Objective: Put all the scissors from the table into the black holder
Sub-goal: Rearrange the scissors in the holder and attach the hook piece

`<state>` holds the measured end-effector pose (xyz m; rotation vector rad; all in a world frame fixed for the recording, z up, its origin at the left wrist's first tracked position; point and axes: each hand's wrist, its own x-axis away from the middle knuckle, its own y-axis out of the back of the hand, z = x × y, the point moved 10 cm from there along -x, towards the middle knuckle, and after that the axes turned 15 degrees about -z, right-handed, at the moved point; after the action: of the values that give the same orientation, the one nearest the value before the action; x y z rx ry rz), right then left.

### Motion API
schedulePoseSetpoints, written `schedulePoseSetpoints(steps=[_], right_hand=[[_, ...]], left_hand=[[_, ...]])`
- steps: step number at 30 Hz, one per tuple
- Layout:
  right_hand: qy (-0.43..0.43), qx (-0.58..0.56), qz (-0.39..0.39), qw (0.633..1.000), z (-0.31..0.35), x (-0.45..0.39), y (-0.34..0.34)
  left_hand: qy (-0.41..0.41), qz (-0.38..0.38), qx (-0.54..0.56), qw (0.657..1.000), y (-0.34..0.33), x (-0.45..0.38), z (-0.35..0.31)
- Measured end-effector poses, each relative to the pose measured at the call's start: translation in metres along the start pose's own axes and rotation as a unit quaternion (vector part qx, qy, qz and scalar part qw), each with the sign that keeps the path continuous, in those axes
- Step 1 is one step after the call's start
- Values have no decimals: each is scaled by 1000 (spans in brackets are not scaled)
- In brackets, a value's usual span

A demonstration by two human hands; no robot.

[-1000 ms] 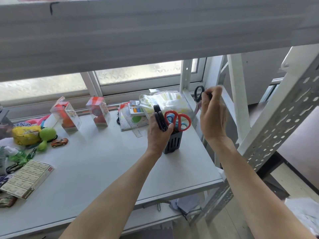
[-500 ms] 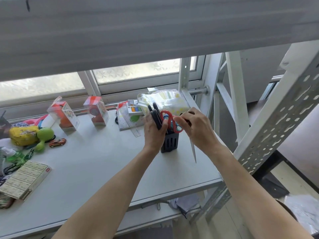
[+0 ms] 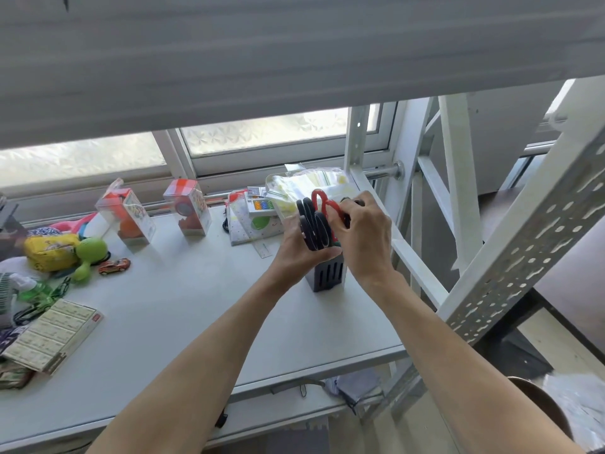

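Note:
The black slotted holder (image 3: 327, 276) stands on the white table (image 3: 183, 309) near its right edge. Black-handled scissors (image 3: 312, 228) and red-handled scissors (image 3: 322, 204) stick up out of it. My left hand (image 3: 301, 249) wraps around the holder's top on the left side, fingers against the black handles. My right hand (image 3: 365, 235) is closed over the holder from the right, gripping another pair of black-handled scissors (image 3: 353, 202); only a bit of its handle shows above my fingers, and its blades are hidden.
Clear toy boxes (image 3: 131, 214), a plastic packet (image 3: 304, 185) and a stationery set (image 3: 258, 217) line the back edge. A yellow pouch (image 3: 50, 250), green toy (image 3: 90, 253), toy car (image 3: 114, 266) and flat box (image 3: 52, 334) lie left. A perforated rack post (image 3: 523, 257) rises right.
My right hand brought the black-handled scissors down from beside the rack post to the holder; their blade, visible half a second ago, is now out of sight. My left hand stayed on the holder.

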<state>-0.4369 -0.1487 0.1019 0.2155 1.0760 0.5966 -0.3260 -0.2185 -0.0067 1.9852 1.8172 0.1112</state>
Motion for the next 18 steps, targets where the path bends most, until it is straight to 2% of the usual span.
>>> schedulePoseSetpoints(steps=[4, 7, 11, 14, 18], right_hand=[[15, -16, 58, 998, 13, 3, -16], [35, -55, 132, 989, 16, 2, -25], [41, -83, 224, 970, 12, 5, -33], [19, -111, 187, 976, 0, -9, -15], [-8, -155, 40, 987, -15, -45, 26]], left_hand=[[-1, -10, 48, 999, 4, 0, -7], [15, -17, 93, 995, 6, 0, -1], [3, -38, 91, 995, 8, 2, -7], [-2, -47, 84, 995, 7, 1, -5], [14, -47, 89, 995, 6, -3, 1]])
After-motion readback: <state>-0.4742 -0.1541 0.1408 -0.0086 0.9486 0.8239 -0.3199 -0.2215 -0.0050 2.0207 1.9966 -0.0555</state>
